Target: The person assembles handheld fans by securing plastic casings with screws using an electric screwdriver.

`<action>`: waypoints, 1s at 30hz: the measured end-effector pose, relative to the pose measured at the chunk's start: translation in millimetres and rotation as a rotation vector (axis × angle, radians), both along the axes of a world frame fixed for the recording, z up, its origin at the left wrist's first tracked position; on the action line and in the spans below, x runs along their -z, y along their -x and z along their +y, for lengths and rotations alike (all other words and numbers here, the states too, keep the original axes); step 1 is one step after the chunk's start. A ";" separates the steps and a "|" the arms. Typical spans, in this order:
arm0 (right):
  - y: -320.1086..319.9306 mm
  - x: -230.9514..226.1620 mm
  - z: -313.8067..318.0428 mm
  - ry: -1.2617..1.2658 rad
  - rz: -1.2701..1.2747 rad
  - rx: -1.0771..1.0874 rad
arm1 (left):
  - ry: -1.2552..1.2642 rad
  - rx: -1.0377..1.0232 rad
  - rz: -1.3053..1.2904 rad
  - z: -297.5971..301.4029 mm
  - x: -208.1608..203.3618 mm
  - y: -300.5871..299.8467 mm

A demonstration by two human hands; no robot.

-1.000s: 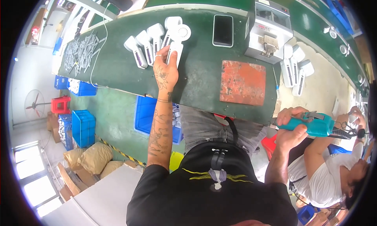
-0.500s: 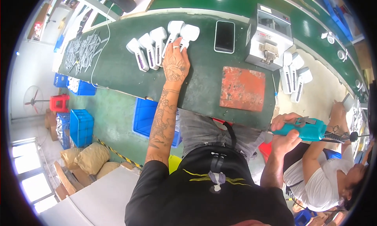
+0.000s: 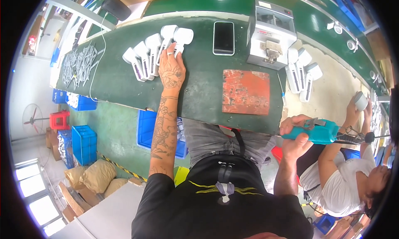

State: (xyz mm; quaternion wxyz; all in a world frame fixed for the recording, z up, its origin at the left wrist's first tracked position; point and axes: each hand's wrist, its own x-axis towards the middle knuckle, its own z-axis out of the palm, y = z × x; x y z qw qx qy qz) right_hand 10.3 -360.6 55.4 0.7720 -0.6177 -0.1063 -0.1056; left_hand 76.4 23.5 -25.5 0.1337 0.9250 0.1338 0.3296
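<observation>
Head view of a person at a green table [image 3: 203, 87]. The left hand [image 3: 171, 68] lies over the handle of a white round-headed device [image 3: 183, 36], at the right end of a fanned row with four similar white devices [image 3: 153, 41]. One second earlier this device was in the left hand's grasp, its grilled round face upward; half a second earlier it was at the row's end, and now its smooth side faces up, its head just beside the neighbouring one. The left fingers [image 3: 170, 49] are extended along the handle; whether they grip it or merely rest on it cannot be told.

The right hand [image 3: 292, 145] is, as in both earlier frames, wrapped around a teal power tool [image 3: 318, 132] with a coiled cord, near the table's right corner. At far right, a co-worker's hands hold a grey-white round part [image 3: 360, 101], whose round face has come into sight.

Unchanged on the table: the phone [image 3: 223, 38], the red plate [image 3: 246, 92], the grey boxy machine [image 3: 272, 35] and, at left, the heap of grey strips [image 3: 79, 65]. Three more white devices [image 3: 301, 75] lie right of the machine.
</observation>
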 end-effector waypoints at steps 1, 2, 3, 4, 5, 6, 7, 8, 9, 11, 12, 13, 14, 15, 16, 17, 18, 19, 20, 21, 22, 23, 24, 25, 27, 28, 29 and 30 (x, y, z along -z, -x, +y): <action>0.5 0.3 -0.7 -0.001 0.000 0.001 | 0.006 -0.005 0.009 -0.3 -0.4 0.5; 1.0 0.6 -1.7 -0.001 -0.001 -0.002 | 0.005 -0.004 0.009 -0.6 0.2 1.1; 1.1 0.8 -2.6 -0.001 -0.002 -0.004 | 0.014 -0.008 0.012 -1.2 0.9 0.9; 1.2 0.4 -3.7 -0.002 -0.003 -0.001 | 0.024 -0.011 0.015 -1.7 1.3 0.7; 1.4 -0.4 -5.0 -0.004 -0.003 -0.005 | 0.024 -0.007 0.014 -2.0 1.5 0.3; 2.0 -1.3 -7.2 -0.005 -0.002 -0.004 | 0.018 -0.008 0.019 -3.8 0.5 -0.4; 2.9 -1.7 -9.0 -0.002 -0.003 0.005 | 0.014 -0.007 0.024 -5.8 -0.4 -1.1; 3.9 -1.9 -10.3 -0.028 0.033 0.011 | 0.018 0.004 0.023 -6.7 -2.3 -0.2; 5.4 -2.1 -12.4 -0.051 0.069 0.023 | -0.071 0.008 -0.043 -9.8 -6.2 1.4; 6.5 -3.4 -16.4 -0.032 0.073 0.021 | -0.146 0.026 -0.142 -33.3 -22.6 1.4; 6.5 -1.4 -16.6 -0.032 0.081 -0.016 | -0.134 0.047 -0.146 -50.5 -36.4 2.9; 6.5 -0.8 -18.0 -0.048 0.063 -0.035 | 0.022 0.150 -0.116 -74.5 -51.1 4.2; 6.7 -3.3 -17.4 -0.037 0.060 -0.022 | 0.174 0.247 -0.086 -98.1 -63.2 3.7; 6.7 -5.1 -16.8 -0.009 0.044 -0.007 | 0.173 0.390 -0.054 -126.9 -70.0 -1.8; 7.1 -7.6 -15.0 0.010 0.028 -0.004 | 0.162 0.521 -0.023 -155.7 -75.3 -5.3; 7.2 -6.5 -13.9 0.000 0.023 0.005 | 0.140 0.635 0.004 -183.6 -75.1 -10.4; 7.3 -6.5 -12.6 0.006 0.018 0.008 | 0.115 0.748 0.031 -209.8 -74.5 -15.5; 8.1 -8.1 -10.5 0.000 0.030 0.010 | 0.096 0.754 0.185 -231.8 -75.3 -20.7; 9.3 -9.2 -10.1 -0.007 0.043 0.012 | 0.077 0.758 0.339 -250.3 -75.6 -27.2; 11.2 -9.0 -9.9 -0.006 0.037 0.002 | 0.076 0.749 0.333 -260.7 -72.5 -34.9; 14.1 -7.8 -10.3 -0.012 0.043 -0.003 | 0.046 0.748 0.372 -267.9 -64.6 -44.8; 17.4 -7.3 -10.1 -0.021 0.051 -0.012 | 0.015 0.743 0.414 -273.7 -56.9 -53.1; 21.2 -6.4 -14.5 -0.023 0.049 -0.022 | 0.015 0.733 0.413 -282.4 -47.2 -61.4; 25.6 -5.9 -18.2 -0.031 0.051 0.005 | 0.024 0.743 0.349 -283.5 -40.0 -66.8; 29.1 -7.0 -24.1 -0.015 0.030 0.075 | 0.023 0.729 0.294 -293.3 -26.7 -74.0; 29.8 -6.2 -27.6 0.007 0.028 0.093 | 0.027 0.736 0.257 -299.2 -24.5 -75.9; 31.0 -6.4 -29.2 0.011 0.027 0.089 | 0.029 0.742 0.221 -296.9 -19.3 -75.8; 28.9 -4.7 -32.8 0.016 0.025 0.101 | 0.023 0.733 0.228 -293.6 -26.9 -69.1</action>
